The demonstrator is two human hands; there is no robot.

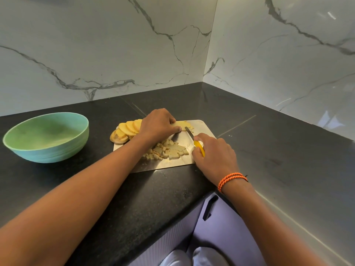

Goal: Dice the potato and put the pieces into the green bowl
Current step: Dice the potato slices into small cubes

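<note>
Left hand (156,125) fingers curled, pinning a flat potato slice (182,124); right hand (215,152) fist around yellow-handled knife (194,140) on steel board (203,129).

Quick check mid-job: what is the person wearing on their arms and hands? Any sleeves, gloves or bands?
Both forearms are bare as far as the frame shows: no sleeves, no gloves. The right wrist carries an orange braided band, wrapped around twice, with a small dark knot or end at its outer side. The left hand and right hand show no rings or watch that I can make out.
</note>
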